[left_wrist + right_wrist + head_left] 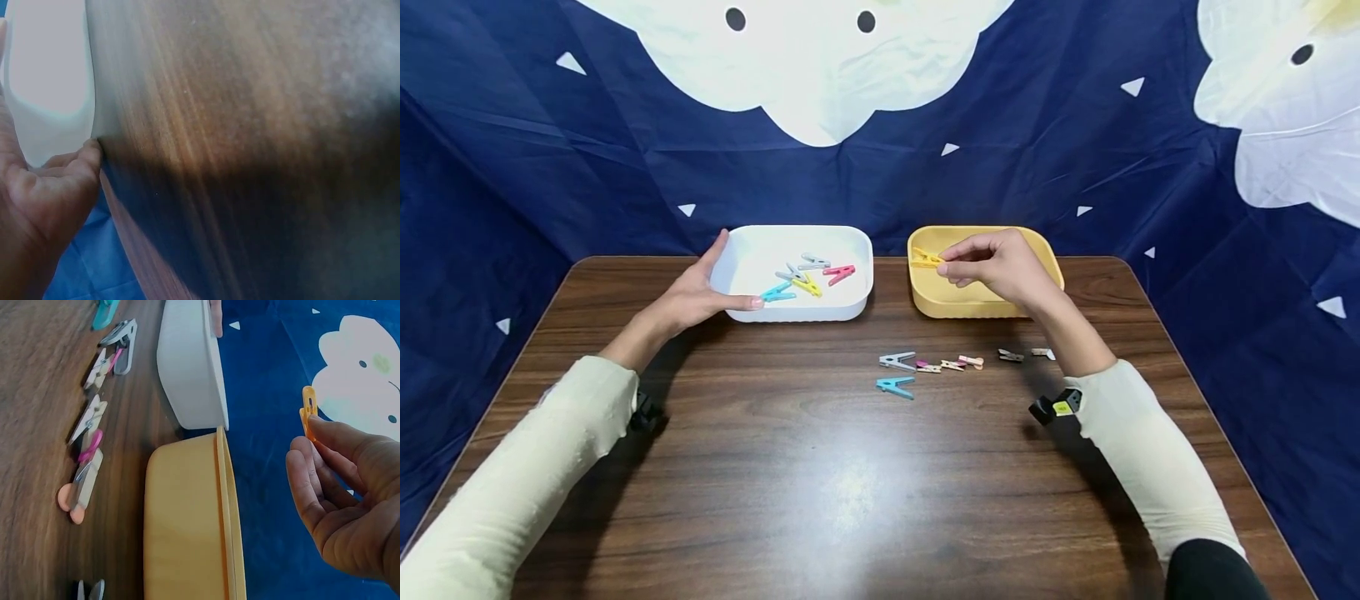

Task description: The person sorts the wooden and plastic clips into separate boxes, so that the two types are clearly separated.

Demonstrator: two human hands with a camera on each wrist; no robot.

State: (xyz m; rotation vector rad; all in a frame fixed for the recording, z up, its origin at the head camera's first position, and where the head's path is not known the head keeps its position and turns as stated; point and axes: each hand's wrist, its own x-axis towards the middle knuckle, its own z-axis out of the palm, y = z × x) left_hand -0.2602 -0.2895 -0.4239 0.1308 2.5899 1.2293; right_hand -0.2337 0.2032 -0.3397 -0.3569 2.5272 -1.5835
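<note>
My right hand [1000, 265] pinches a yellow plastic clothespin [926, 259] between thumb and fingertips, over the left part of the yellow bin [973, 308]. In the right wrist view the clothespin [309, 403] sticks out past the fingertips. My left hand [692, 290] holds the left end of the white bin [805, 314], thumb along the front rim and fingers at the far left side. Inside the white bin lie several plastic clothespins: a red one [838, 273], a yellow one [807, 286], a blue one [778, 292] and grey ones [815, 262].
On the brown wooden table [775, 467], in front of the bins, lie a grey clothespin [897, 360], a blue clothespin [896, 386], and a row of small wooden clothespins [952, 365]. A dark small clip [1011, 356] lies near my right wrist. A blue patterned cloth [880, 183] hangs behind.
</note>
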